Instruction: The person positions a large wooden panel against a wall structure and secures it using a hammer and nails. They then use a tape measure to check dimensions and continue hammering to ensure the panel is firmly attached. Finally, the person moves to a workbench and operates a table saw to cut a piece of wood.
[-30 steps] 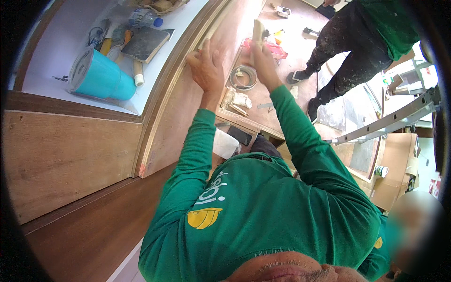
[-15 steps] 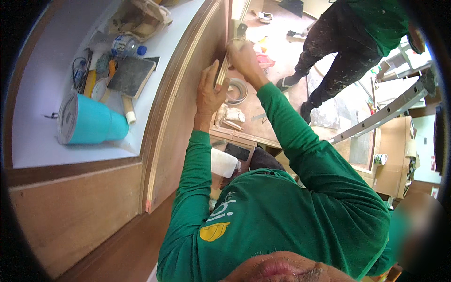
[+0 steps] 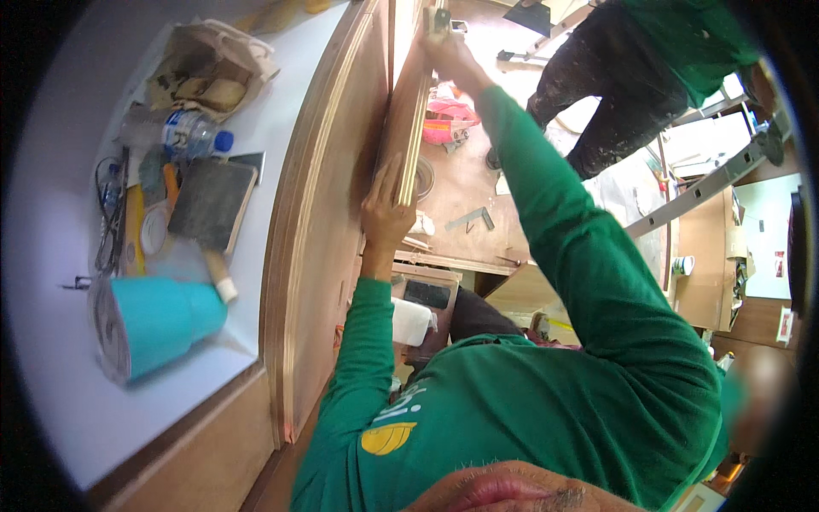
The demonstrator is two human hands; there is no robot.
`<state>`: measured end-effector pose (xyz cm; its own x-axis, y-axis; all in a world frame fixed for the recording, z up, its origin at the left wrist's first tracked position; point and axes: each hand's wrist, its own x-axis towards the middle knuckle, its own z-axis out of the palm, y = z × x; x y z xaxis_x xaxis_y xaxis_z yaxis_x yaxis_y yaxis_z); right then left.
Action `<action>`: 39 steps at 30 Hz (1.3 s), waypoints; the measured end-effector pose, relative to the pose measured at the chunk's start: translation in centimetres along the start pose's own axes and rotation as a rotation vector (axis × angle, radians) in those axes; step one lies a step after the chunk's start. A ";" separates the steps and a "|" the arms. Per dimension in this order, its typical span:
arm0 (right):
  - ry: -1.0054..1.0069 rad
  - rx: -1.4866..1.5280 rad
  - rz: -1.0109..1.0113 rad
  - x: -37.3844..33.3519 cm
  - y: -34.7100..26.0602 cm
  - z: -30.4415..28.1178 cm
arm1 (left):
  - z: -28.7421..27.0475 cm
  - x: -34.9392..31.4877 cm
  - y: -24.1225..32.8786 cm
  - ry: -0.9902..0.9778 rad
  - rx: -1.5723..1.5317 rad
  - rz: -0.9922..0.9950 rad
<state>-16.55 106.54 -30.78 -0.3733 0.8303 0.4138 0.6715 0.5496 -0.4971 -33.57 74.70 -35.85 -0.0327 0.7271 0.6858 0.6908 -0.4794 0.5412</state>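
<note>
A narrow wooden board [image 3: 408,119] with a layered plywood edge stands beside the cabinet panel. My left hand [image 3: 388,220] grips its near end, fingers laid along the face and thumb at the edge. At the far end, my right hand [image 3: 452,61] is closed at the board's edge around a small dark-ended piece [image 3: 441,19]. Blur and the fingers hide what kind of piece it is.
Left, a white shelf [image 3: 243,299] holds a turquoise tumbler [image 3: 171,324], a water bottle [image 3: 194,136], a dark sanding block [image 3: 213,203] and a paper bag [image 3: 209,72]. A metal square [image 3: 473,220] lies on the worktop. Right, another person's legs [image 3: 597,94] stand near a ladder [image 3: 699,196].
My right hand has moved farther away along the board's edge with the dark-ended piece. My left hand sits lower at the board's near end. The view has shifted, showing more of the shelf.
</note>
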 end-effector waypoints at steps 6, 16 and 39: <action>-0.074 -0.965 -0.451 20.7 19.3 0.8 | -0.3 -0.2 -0.3 -0.076 -0.029 -0.045; -0.310 0.544 0.367 25.4 20.5 0.7 | -0.1 -0.4 -0.3 -0.049 0.034 0.064; -0.270 0.347 0.426 -2.3 1.0 -0.3 | 1.0 -1.5 -0.2 0.062 -0.093 -0.058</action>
<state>-14.81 105.12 -32.00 -0.2975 0.9527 -0.0613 0.5662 0.1244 -0.8148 -32.90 74.21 -37.46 -0.1178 0.7245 0.6792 0.6165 -0.4828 0.6219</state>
